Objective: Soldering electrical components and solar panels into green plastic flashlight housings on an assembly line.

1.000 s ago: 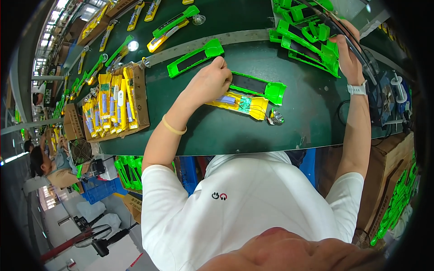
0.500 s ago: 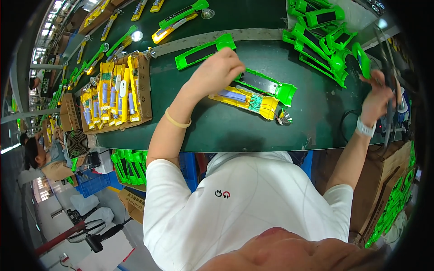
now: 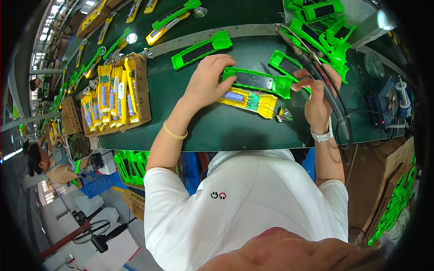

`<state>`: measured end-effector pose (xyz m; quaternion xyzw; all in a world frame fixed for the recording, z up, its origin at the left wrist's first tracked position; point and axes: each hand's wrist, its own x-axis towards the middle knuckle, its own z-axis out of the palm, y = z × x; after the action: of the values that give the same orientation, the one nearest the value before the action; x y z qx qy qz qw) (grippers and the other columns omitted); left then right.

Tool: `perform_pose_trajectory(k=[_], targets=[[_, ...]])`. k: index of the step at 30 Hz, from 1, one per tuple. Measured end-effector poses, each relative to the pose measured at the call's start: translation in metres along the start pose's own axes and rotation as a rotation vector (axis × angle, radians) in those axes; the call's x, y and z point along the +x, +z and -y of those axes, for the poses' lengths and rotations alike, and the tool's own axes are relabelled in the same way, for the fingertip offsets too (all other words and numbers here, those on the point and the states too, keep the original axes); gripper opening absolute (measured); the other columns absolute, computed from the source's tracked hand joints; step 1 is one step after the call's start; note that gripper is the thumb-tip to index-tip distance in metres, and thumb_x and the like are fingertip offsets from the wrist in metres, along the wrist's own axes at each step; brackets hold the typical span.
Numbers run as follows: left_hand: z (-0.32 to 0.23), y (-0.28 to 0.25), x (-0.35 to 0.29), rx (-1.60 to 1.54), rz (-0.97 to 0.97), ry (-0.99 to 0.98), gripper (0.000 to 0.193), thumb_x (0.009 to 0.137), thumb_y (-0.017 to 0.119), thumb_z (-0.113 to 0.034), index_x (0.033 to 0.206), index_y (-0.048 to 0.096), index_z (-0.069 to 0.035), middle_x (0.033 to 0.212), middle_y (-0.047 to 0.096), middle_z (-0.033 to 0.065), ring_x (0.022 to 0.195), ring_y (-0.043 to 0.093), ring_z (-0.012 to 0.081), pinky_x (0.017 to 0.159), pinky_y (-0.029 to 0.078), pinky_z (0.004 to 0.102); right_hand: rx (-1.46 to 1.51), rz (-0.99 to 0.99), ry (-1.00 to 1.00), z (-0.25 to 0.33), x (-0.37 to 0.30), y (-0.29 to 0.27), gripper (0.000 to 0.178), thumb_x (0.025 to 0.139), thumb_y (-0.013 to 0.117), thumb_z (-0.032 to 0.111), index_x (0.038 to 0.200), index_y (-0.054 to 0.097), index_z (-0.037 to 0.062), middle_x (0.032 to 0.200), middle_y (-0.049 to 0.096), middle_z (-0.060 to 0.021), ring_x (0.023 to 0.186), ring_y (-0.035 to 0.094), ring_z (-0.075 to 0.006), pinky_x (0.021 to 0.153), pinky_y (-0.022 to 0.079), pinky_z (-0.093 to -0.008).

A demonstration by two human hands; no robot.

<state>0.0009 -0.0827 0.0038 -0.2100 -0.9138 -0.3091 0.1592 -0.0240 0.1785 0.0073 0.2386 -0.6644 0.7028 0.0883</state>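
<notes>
A dark-handled soldering iron [image 3: 326, 86] with its cable is in my right hand [image 3: 318, 101], slanting up and left. The right fingertips are beside a small green casing [image 3: 289, 67]; whether they touch it is hard to tell. My left hand [image 3: 205, 83] has its fingers and thumb around the left end of an open green lamp casing [image 3: 257, 81] with a dark panel inside. Against its near side lies an open yellow casing [image 3: 248, 100] with a purple battery, a green circuit board and wires. A shiny reflector bulb [image 3: 284, 114] sits at its right end.
Yellow casings fill a cardboard box [image 3: 143, 90] at left. Green casings [image 3: 312, 34] pile up at the far right. Another green casing [image 3: 203, 49] lies beyond my left hand. A blue soldering station [image 3: 382, 108] stands at right beside a white spool holder [image 3: 402, 92]. Beyond a grey strip are more lamps.
My right hand has swung inward from the far right with the soldering iron. The small green casing by its fingers has moved left too. My left hand has lowered and its fingers have spread.
</notes>
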Motion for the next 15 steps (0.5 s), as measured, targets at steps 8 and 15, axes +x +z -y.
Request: perform_pose_trajectory(k=[8, 15], targets=[[-0.015, -0.005, 0.003, 0.164, 0.187, -0.27, 0.005, 0.07, 0.065, -0.012, 0.072, 0.064, -0.008, 0.075, 0.051, 0.0088, 0.073, 0.055, 0.0242, 0.064, 0.046, 0.0337, 0.152, -0.109, 0.296, -0.002, -0.017, 0.012, 0.025, 0.081, 0.063, 0.007, 0.097, 0.044, 0.0028, 0.07, 0.054, -0.0041, 0.052, 0.049, -0.0066, 0.045, 0.038, -0.0192], [-0.008, -0.002, 0.007, 0.222, 0.339, -0.196, 0.007, 0.074, 0.062, -0.013, 0.076, 0.063, -0.006, 0.075, 0.049, 0.0094, 0.071, 0.053, 0.025, 0.064, 0.045, 0.0338, 0.102, -0.048, 0.413, -0.013, -0.023, 0.03, 0.027, 0.08, 0.065, 0.008, 0.094, 0.043, 0.0026, 0.075, 0.055, -0.0031, 0.057, 0.051, -0.0052, 0.049, 0.038, -0.0184]])
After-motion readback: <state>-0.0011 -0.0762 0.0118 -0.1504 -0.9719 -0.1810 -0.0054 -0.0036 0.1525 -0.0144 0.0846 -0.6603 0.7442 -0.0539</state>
